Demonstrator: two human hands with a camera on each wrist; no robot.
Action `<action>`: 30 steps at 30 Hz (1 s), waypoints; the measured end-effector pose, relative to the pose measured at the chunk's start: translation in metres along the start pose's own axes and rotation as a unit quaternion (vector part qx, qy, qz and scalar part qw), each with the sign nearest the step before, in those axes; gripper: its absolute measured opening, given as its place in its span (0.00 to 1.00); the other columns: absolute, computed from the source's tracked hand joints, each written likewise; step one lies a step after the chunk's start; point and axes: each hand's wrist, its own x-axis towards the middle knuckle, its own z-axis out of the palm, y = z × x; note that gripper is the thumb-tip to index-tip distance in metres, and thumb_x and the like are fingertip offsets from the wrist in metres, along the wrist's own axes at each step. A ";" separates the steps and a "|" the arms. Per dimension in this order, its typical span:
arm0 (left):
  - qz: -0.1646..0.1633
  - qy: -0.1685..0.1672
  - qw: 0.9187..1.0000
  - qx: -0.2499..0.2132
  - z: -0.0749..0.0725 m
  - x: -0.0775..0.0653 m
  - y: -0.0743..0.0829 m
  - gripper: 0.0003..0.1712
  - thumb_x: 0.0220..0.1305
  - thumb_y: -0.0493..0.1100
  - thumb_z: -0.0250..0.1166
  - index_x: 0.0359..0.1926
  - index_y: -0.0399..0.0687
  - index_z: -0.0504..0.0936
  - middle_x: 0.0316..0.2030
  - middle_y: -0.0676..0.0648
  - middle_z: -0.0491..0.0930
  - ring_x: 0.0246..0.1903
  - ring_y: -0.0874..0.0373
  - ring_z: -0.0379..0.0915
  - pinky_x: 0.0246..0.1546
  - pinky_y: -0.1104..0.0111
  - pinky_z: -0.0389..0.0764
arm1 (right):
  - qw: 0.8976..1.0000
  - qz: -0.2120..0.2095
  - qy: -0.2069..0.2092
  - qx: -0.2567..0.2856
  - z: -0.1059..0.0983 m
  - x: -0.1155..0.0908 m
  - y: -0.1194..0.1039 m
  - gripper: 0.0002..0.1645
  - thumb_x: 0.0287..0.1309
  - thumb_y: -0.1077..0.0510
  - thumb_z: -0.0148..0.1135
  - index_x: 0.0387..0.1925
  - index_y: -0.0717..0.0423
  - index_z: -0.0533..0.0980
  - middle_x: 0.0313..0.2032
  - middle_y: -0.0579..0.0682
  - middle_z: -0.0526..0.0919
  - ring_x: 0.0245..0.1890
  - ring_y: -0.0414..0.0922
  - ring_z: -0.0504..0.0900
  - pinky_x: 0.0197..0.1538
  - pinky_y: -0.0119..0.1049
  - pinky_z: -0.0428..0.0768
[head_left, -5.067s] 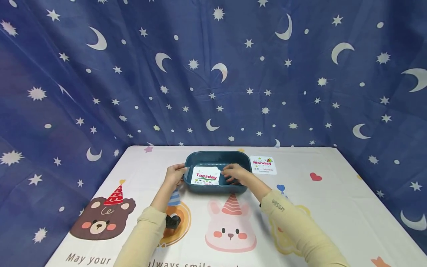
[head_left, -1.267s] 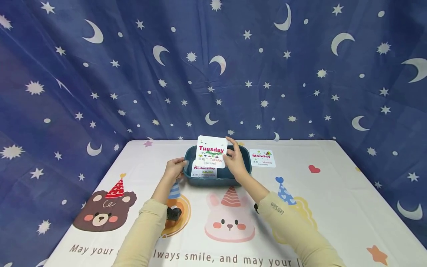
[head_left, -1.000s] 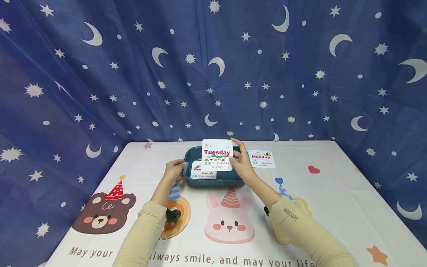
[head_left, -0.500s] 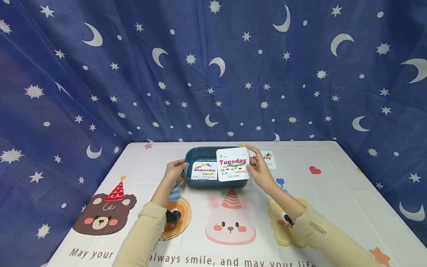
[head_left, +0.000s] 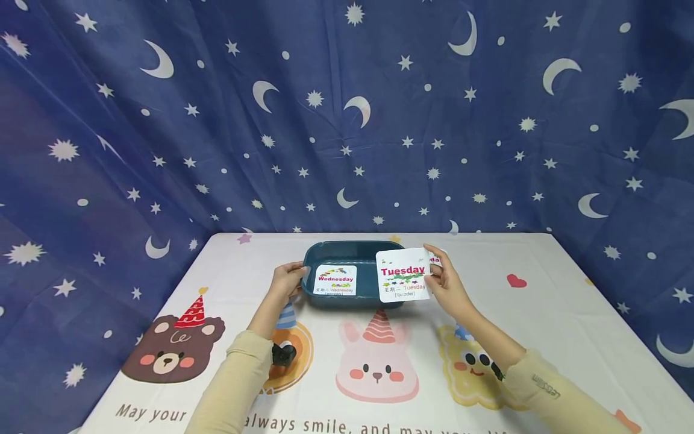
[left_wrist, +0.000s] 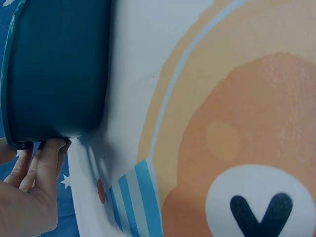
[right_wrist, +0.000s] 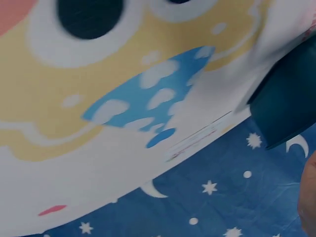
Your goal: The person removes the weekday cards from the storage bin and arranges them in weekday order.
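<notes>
At the back middle of the table stands a dark teal plastic basin [head_left: 347, 301]. My left hand [head_left: 284, 282] grips its left end, thumb at the rim and fingers against the outer wall [left_wrist: 54, 69]. A white card reading Wednesday [head_left: 335, 280] lies inside, toward the left. My right hand [head_left: 449, 288] pinches the Tuesday card [head_left: 402, 275] by its right edge, holding it up in front of the basin's right end. Behind that card and hand, the Monday card [head_left: 436, 258] lies on the table, mostly hidden. In the right wrist view only a sliver of my right hand [right_wrist: 308, 197] appears.
The white tablecloth [head_left: 542, 313] carries printed animal heads, hearts and lettering. A blue curtain [head_left: 325, 120] with moons and stars hangs behind the table and along the sides.
My right hand has lifted the Tuesday card out of the basin and carried it rightward, uncovering the Wednesday card and covering much of the Monday card. My left hand stays on the basin.
</notes>
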 end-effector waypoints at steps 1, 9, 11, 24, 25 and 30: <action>0.000 0.000 1.000 0.000 0.000 0.000 0.000 0.24 0.69 0.39 0.53 0.64 0.38 0.67 0.60 0.36 0.71 0.52 0.45 0.75 0.38 0.70 0.81 | 1.000 -0.001 0.001 -0.003 -0.003 -0.001 0.001 0.37 0.61 0.78 0.41 0.70 0.58 0.49 0.48 0.76 0.73 0.37 0.31 0.80 0.29 0.27 0.75; 0.000 0.002 1.000 -0.009 -0.001 0.000 0.000 0.24 0.70 0.39 0.53 0.64 0.37 0.67 0.59 0.35 0.71 0.53 0.44 0.73 0.40 0.68 0.82 | 0.999 0.014 0.019 -0.038 -0.024 -0.002 0.012 0.36 0.62 0.76 0.41 0.71 0.59 0.49 0.34 0.68 0.73 0.24 0.32 0.70 0.25 0.24 0.71; 0.000 0.003 1.000 -0.007 -0.001 0.000 0.001 0.24 0.69 0.39 0.53 0.64 0.37 0.67 0.59 0.36 0.71 0.53 0.44 0.74 0.40 0.68 0.82 | 0.998 0.028 0.021 -0.053 -0.030 -0.002 0.014 0.37 0.62 0.76 0.39 0.71 0.58 0.49 0.36 0.67 0.73 0.24 0.34 0.69 0.25 0.25 0.70; -0.001 0.000 1.000 0.000 0.000 0.001 0.001 0.23 0.70 0.40 0.53 0.64 0.38 0.67 0.59 0.36 0.72 0.53 0.45 0.74 0.33 0.73 0.80 | 0.982 0.142 0.005 -0.125 -0.070 -0.007 0.023 0.44 0.61 0.73 0.36 0.72 0.60 0.30 0.70 0.71 0.44 0.59 0.62 0.66 0.40 0.12 0.69; 0.000 0.001 1.000 0.000 0.001 0.001 0.001 0.23 0.70 0.40 0.53 0.64 0.38 0.67 0.59 0.36 0.72 0.53 0.45 0.74 0.33 0.74 0.80 | 0.982 0.147 0.001 -0.116 -0.073 -0.007 0.025 0.44 0.61 0.73 0.36 0.72 0.59 0.28 0.71 0.70 0.38 0.62 0.64 0.62 0.41 0.11 0.69; 0.003 0.005 1.000 -0.002 0.001 -0.001 0.000 0.23 0.70 0.39 0.53 0.63 0.37 0.67 0.58 0.35 0.72 0.51 0.45 0.75 0.29 0.76 0.78 | 0.979 0.167 -0.003 -0.116 -0.086 -0.008 0.030 0.45 0.64 0.72 0.36 0.69 0.63 0.22 0.68 0.75 0.45 0.57 0.66 0.67 0.38 0.17 0.75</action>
